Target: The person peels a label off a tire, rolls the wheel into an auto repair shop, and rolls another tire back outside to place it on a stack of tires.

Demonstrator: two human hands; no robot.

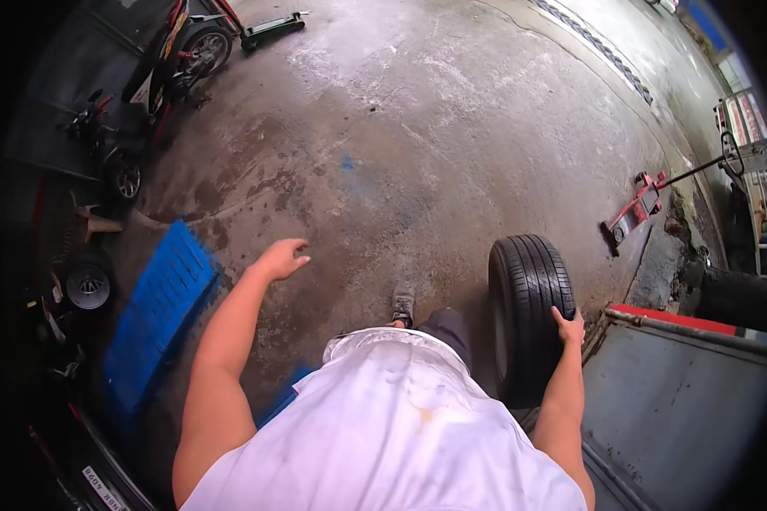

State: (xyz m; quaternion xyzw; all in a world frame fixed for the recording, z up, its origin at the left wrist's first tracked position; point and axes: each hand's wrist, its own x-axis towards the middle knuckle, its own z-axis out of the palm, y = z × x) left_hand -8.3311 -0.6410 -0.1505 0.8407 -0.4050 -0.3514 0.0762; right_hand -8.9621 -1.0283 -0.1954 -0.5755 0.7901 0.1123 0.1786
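Note:
A black tire (pixel 533 315) stands upright on the concrete floor to the right of my body, its tread turned up toward the camera. My right hand (pixel 569 326) rests against the right side of its tread, thumb and fingers spread. Out over the floor on the left, my left hand (pixel 283 259) holds nothing, its fingers curved and apart. Below my white shirt hem, one grey shoe (pixel 403 305) shows on the floor.
A blue ramp (pixel 158 311) lies at left, with a wheel (pixel 88 286) and motorcycles (pixel 204 51) beyond. A red floor jack (pixel 635 213) stands at right, above a grey metal cabinet (pixel 673 400). A green jack (pixel 273 27) is at top left.

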